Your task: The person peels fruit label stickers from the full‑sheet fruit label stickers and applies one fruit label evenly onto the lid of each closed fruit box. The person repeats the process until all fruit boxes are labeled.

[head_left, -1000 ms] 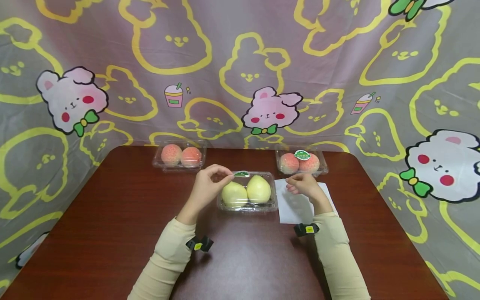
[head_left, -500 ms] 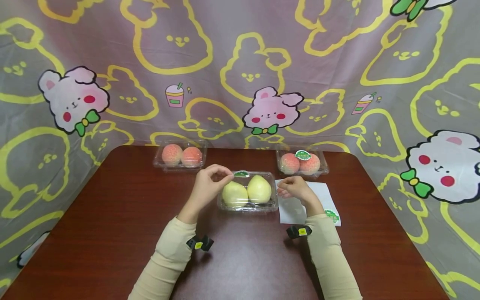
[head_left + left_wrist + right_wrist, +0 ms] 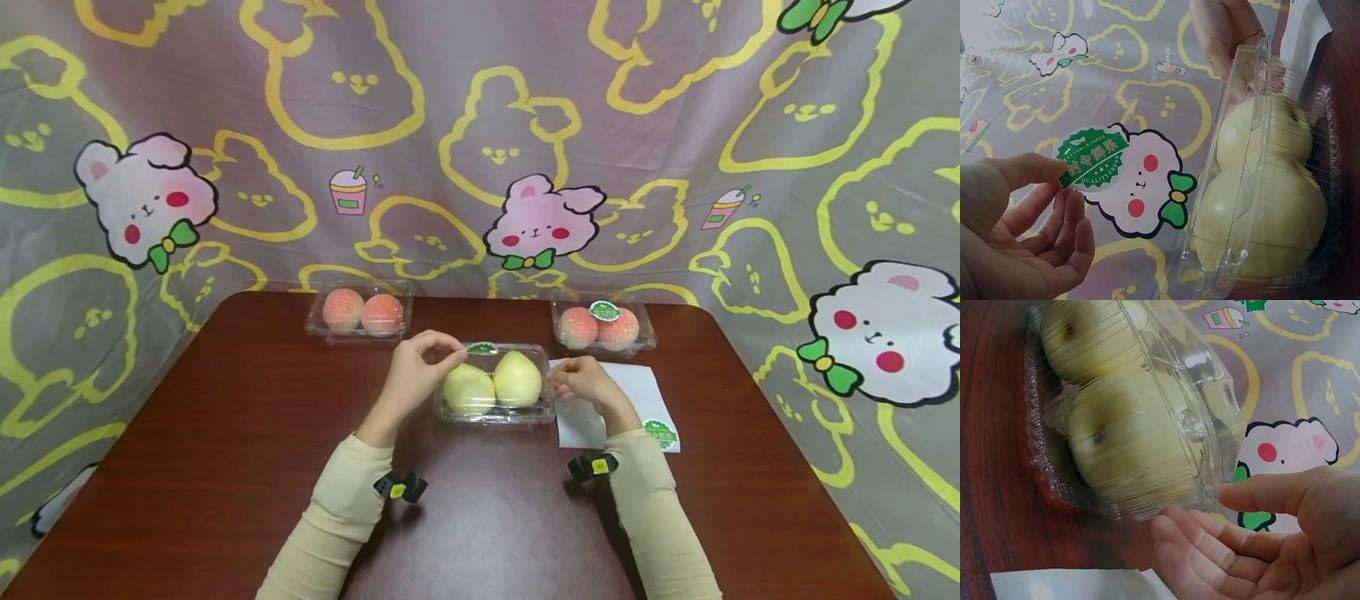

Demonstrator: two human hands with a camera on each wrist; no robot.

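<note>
A clear plastic fruit box holding two pale yellow-green, pear-shaped fruits stands mid-table with its lid down. My left hand is over the box's left end. Between thumb and index finger it pinches a round green sticker with white lettering, its other fingers loosely bent. My right hand is at the box's right end. In the right wrist view its thumb tip meets the box corner, and its relaxed fingers lie along and below that end, apart from the thumb.
A white sticker sheet with a green sticker on its near right corner lies right of the box, partly under my right hand. At the back stand two clear boxes of pinkish peaches, a left box and a right box bearing a green label.
My right hand has moved left from over the white sheet to the box's right end, uncovering the sheet's green sticker. The left hand stays in place with its sticker.
</note>
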